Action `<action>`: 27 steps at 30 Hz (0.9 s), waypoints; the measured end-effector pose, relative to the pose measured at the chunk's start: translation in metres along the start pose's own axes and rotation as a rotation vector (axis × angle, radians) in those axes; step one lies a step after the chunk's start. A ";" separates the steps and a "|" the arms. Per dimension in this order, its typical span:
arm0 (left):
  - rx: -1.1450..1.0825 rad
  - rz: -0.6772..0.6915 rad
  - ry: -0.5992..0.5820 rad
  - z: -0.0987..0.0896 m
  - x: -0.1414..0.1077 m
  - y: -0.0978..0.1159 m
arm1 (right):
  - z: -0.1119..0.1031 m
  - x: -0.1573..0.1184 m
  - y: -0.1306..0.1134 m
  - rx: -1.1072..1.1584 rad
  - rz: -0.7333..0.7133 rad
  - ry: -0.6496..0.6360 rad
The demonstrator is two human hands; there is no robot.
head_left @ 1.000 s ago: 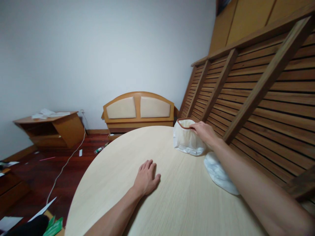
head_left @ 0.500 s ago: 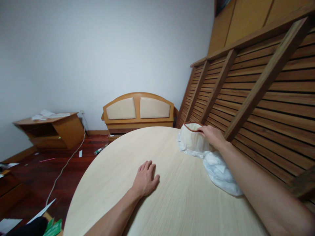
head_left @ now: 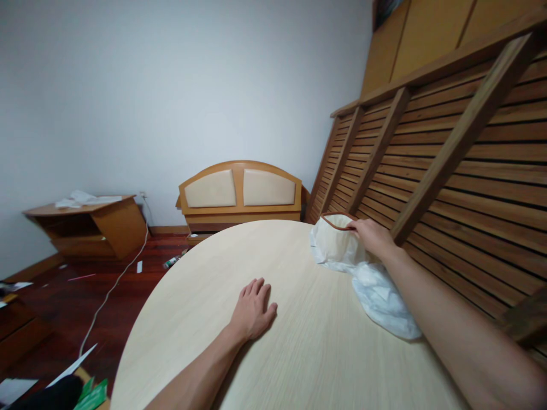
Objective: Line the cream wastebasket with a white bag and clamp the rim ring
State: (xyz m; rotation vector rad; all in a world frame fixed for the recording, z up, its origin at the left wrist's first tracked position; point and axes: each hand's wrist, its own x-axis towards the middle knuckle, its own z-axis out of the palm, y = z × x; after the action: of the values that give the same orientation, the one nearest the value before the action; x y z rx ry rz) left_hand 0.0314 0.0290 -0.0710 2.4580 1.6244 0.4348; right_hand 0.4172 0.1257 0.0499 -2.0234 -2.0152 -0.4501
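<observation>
On the pale round table [head_left: 205, 319], my left hand [head_left: 253, 310] lies palm down with its fingers stretched out. It touches only the tabletop. Toward the table's far right edge stands a soft cream container with a brown rim [head_left: 339, 242], with white, plastic-like material around its outside. My right hand [head_left: 372, 234] pinches the brown rim on its right side. Beside the container, partly behind my right forearm, lies a crumpled white plastic bag [head_left: 382, 302]. Whether the bag is joined to the container is hard to see.
A slatted wooden panel [head_left: 431, 188] leans close along the right side. Beyond the table stands a padded headboard [head_left: 239, 193]. At the left is a low wooden cabinet [head_left: 115, 222] with papers on top. A white cable [head_left: 113, 290] and litter lie on the dark red floor.
My right hand and the pinched brown rim have shifted very slightly to the right. My left hand has stayed in place.
</observation>
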 end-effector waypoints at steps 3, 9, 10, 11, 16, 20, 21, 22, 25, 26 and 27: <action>0.004 0.001 -0.006 -0.001 0.000 0.000 | 0.002 -0.002 -0.002 0.032 0.003 0.058; 0.004 0.026 -0.014 0.001 0.001 -0.001 | 0.006 -0.013 -0.029 0.162 -0.034 0.219; 0.002 0.030 -0.019 0.001 0.001 -0.001 | 0.010 -0.019 -0.039 0.191 -0.047 0.234; -0.002 0.037 -0.025 0.001 0.001 0.000 | 0.015 -0.025 -0.050 0.221 -0.065 0.241; -0.022 0.127 -0.045 0.002 -0.003 0.004 | 0.055 -0.081 -0.115 0.341 -0.188 0.169; 0.008 0.133 -0.082 0.003 0.003 0.006 | 0.083 -0.123 -0.145 0.438 -0.248 -0.091; 0.021 0.130 -0.097 0.004 0.006 0.007 | 0.086 -0.129 -0.148 0.448 -0.264 -0.194; 0.034 0.128 -0.111 0.004 0.010 0.008 | 0.088 -0.132 -0.149 0.456 -0.267 -0.274; 0.058 0.121 -0.134 0.005 0.021 0.011 | 0.087 -0.133 -0.147 0.453 -0.256 -0.396; 0.059 0.122 -0.134 0.005 0.024 0.012 | 0.086 -0.131 -0.146 0.452 -0.252 -0.406; 0.057 0.125 -0.134 0.006 0.026 0.013 | 0.085 -0.130 -0.145 0.452 -0.251 -0.412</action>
State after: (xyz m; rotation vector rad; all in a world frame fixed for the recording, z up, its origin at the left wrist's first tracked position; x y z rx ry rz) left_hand 0.0539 0.0479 -0.0686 2.5789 1.4569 0.2367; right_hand 0.2762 0.0408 -0.0849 -1.6871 -2.3438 0.3891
